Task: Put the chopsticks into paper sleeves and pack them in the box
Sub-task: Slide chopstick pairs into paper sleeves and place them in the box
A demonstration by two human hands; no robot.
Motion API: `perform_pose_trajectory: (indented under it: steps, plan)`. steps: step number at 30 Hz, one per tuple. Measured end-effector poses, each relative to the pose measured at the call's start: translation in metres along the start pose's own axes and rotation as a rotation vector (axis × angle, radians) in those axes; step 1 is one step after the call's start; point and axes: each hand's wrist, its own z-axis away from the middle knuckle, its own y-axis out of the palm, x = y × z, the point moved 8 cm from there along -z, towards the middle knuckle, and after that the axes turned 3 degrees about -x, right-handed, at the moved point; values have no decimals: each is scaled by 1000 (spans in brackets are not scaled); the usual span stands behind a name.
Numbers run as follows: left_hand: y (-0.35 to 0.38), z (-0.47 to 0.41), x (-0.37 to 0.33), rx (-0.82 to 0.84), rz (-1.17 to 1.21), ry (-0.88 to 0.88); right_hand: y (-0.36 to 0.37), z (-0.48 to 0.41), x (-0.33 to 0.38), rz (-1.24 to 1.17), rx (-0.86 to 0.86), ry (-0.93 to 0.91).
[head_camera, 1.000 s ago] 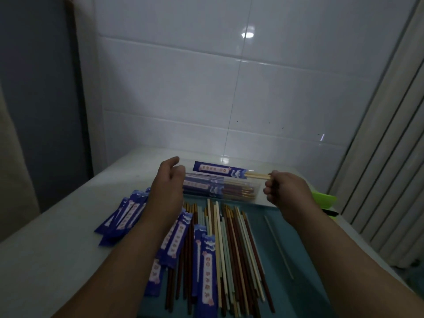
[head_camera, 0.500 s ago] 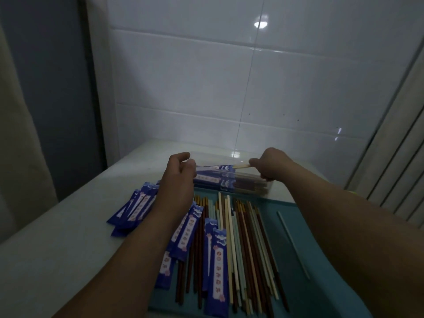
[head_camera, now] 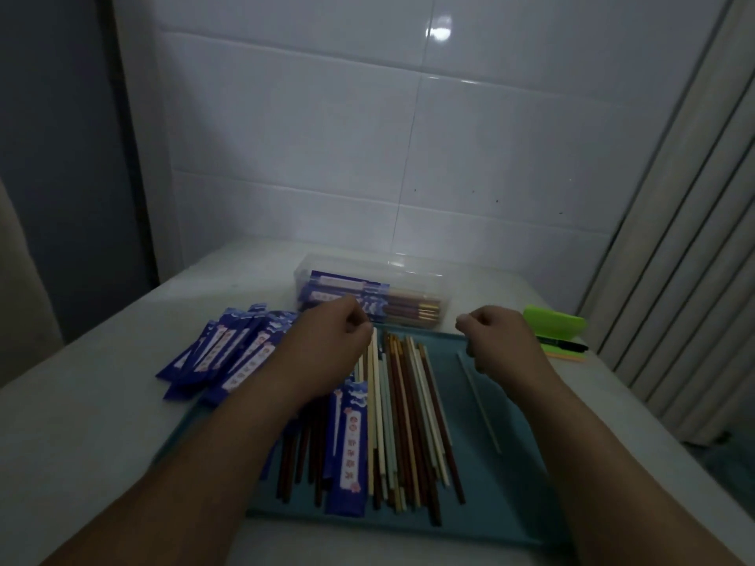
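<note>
A clear plastic box (head_camera: 408, 268) stands at the far edge of the teal tray (head_camera: 506, 475) and holds several chopsticks in blue paper sleeves. Loose chopsticks (head_camera: 402, 418) in brown, cream and pale green lie side by side on the tray. Empty blue sleeves (head_camera: 228, 353) are piled on the table to the left, and one more sleeve (head_camera: 350, 447) lies among the chopsticks. My left hand (head_camera: 331, 347) hovers over the far ends of the chopsticks with curled fingers and holds nothing. My right hand (head_camera: 502, 341) is curled too, empty, just in front of the box's right end.
A single pale chopstick (head_camera: 478, 398) lies apart on the tray's right side. A green case (head_camera: 555, 325) and a black pen (head_camera: 566, 345) sit at the table's right edge. A tiled wall rises behind the box, and a ribbed panel stands on the right.
The sleeved chopsticks my right hand held at the box now lie in it. Both hands have let go and pulled back toward me over the tray.
</note>
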Motion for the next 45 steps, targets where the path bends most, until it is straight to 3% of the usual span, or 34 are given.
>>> perform_pose_trajectory:
  steps: [4,10,14,17,22,34,41,45]
  plan:
    - [14,9,-5,89,-171,42,0,26,-9,10,64,-10]
    - [37,20,-8,258,-355,84,19,46,-1,377,196,-118]
    - [34,18,-6,244,-338,85,26,46,-1,447,263,-110]
    - [38,19,-3,255,-316,88,16,43,-8,480,196,-94]
    - [38,15,-2,239,-299,95,2,33,-30,633,220,37]
    - [38,15,-4,222,-270,110,28,42,-2,504,259,-90]
    - [29,13,0,175,-207,49,29,49,-2,691,289,-112]
    - [11,7,1,139,-305,-14,28,49,6,755,301,-145]
